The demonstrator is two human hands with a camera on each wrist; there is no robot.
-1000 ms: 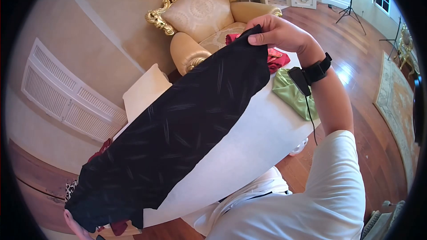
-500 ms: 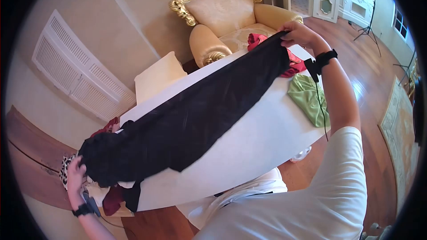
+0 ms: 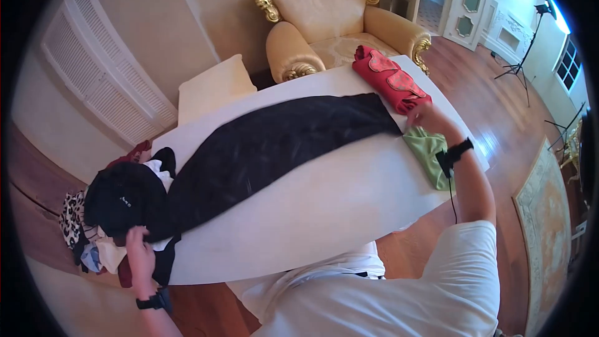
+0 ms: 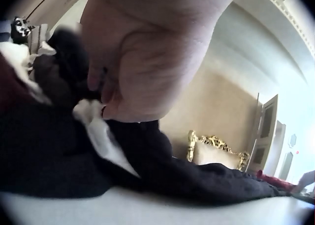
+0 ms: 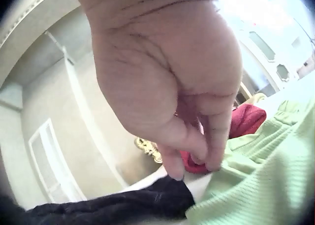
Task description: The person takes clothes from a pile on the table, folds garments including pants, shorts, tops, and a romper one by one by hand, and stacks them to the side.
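Note:
A long black garment (image 3: pixel 281 143) with faint pale streaks lies stretched across the white table (image 3: pixel 299 212). At its right end, my right hand (image 3: pixel 432 122) pinches a corner between thumb and fingers, beside a green ribbed garment (image 3: pixel 427 156). My left hand (image 3: pixel 141 256) grips the other end, its fingers curled down on the dark cloth in the left wrist view. That end lies against a clothes pile, where a black piece with a small white mark (image 3: pixel 118 196) sits on top. In the right wrist view, dark cloth (image 5: pixel 162 198) meets the fingertips.
A red folded bundle (image 3: pixel 387 81) lies at the table's far right corner. The pile includes a leopard-print piece (image 3: pixel 72 218) and cream cloth (image 3: pixel 111 254). Behind the table stand a gold-framed armchair (image 3: pixel 324 19) and a cream box-like piece (image 3: pixel 215 90). A light stand (image 3: pixel 527 50) is farther right.
The black garment has come down from in front of me onto the table. My right hand has lowered; my left hand, loose half a second ago, has moved right onto the garment's near end.

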